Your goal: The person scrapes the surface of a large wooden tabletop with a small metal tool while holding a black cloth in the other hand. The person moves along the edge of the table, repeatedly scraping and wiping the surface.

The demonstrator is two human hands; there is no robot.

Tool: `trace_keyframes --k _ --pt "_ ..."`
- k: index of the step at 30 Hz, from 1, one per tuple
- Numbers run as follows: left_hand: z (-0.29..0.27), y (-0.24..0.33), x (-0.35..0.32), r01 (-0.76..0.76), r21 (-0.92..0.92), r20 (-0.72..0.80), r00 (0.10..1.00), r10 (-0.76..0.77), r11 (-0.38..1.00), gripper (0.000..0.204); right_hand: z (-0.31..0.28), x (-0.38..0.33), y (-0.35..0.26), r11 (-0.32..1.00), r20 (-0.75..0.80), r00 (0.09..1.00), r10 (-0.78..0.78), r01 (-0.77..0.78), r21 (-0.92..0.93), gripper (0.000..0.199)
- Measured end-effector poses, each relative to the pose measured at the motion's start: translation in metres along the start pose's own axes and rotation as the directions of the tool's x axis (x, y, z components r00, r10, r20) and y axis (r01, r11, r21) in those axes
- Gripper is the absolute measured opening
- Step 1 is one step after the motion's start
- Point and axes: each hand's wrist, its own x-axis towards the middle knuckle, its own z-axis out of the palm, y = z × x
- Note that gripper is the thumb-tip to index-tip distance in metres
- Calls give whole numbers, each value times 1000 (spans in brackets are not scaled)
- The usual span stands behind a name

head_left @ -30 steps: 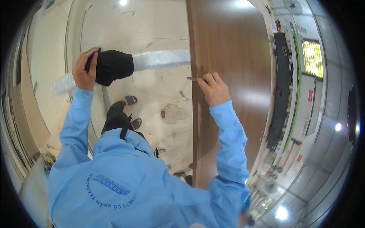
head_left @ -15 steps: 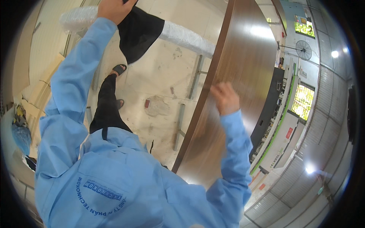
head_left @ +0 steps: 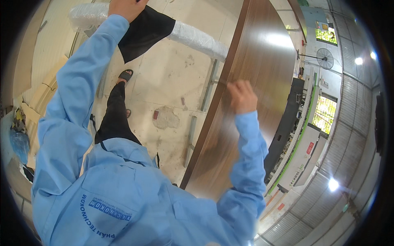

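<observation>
At the top edge, my left hand (head_left: 125, 9) is closed on a black cloth (head_left: 148, 33), which hangs down over a bar wrapped in clear plastic. Part of that hand is cut off by the frame. My right hand (head_left: 243, 97) is above the left edge of a large dark-brown wood-grain panel (head_left: 262, 61), its fingers curled together. Whatever those fingers hold, if anything, is too blurred to make out. I cannot tell whether this hand touches the panel.
The plastic-wrapped bar (head_left: 199, 39) crosses toward the panel's left edge. Grey metal legs (head_left: 210, 86) stand under the panel. Pale boards (head_left: 41, 96) lean at the left, near a blue plastic bag (head_left: 19, 145). A long machine (head_left: 293, 135) and a fan (head_left: 324, 58) stand at the right.
My right hand has moved slightly up along the panel's edge. The black cloth's lower corner has swung left, with my left hand still on it. The whole view has shifted a little.
</observation>
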Motion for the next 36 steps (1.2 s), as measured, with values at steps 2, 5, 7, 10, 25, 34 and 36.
trace_keyframes --k 2,5,7,10,25,34,36 --pt "0 0 -2 28 -52 -12 1000 -28 998 30 -19 -32 -29 991 113 984 -136 137 0 19" --pt "3 -1 -4 21 -14 -21 1000 -21 1000 30 -49 -68 -76 960 315 933 -175 91 264 31" --pt "3 -1 -4 26 -19 -7 1000 -26 999 29 -53 -66 -84 916 605 768 -209 -63 396 31" --pt "1 0 -2 0 -11 -9 1000 0 1000 28 -24 -31 -46 960 -3 1000 -4 4 280 28" --pt "3 -1 -1 9 76 16 1000 -10 997 26 -35 -96 -82 903 -175 978 112 -27 428 28" --pt "6 -7 -4 -25 57 -9 1000 26 998 27 -32 -110 -93 960 -28 998 62 -52 276 30" --pt "7 -9 -4 -12 62 3 1000 12 998 26 -51 -134 -113 931 169 986 1 -63 359 28"
